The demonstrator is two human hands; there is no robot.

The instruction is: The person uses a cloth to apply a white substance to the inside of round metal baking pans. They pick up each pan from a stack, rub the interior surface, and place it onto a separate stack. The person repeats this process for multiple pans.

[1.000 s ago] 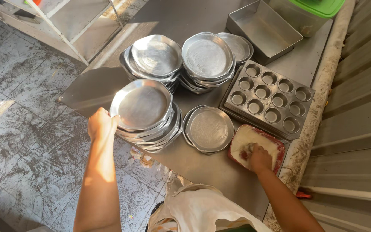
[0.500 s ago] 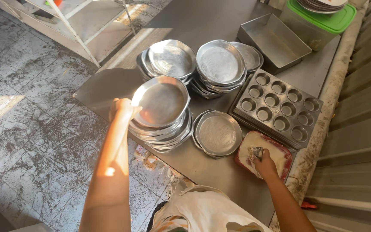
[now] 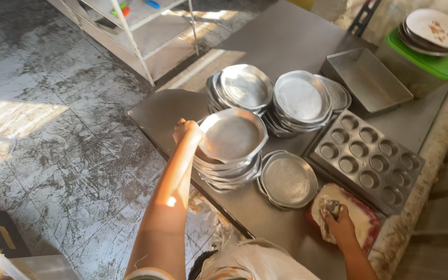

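Metal, stiff and likely slippery, the top pan [image 3: 233, 136] sits mid-frame on its stack [image 3: 229, 171]; the left hand [image 3: 185, 129] pinches its rim, the best hold. The right hand [image 3: 339, 224] clutches a rag [image 3: 326, 207].

Left hand [image 3: 185, 129] moved from the stack's near-left side up to the top pan's [image 3: 232, 136] left rim, top pan now tipped up, right hand [image 3: 339, 224] lifted slightly off the red tray [image 3: 369, 228], clutching a cloth [image 3: 326, 206]
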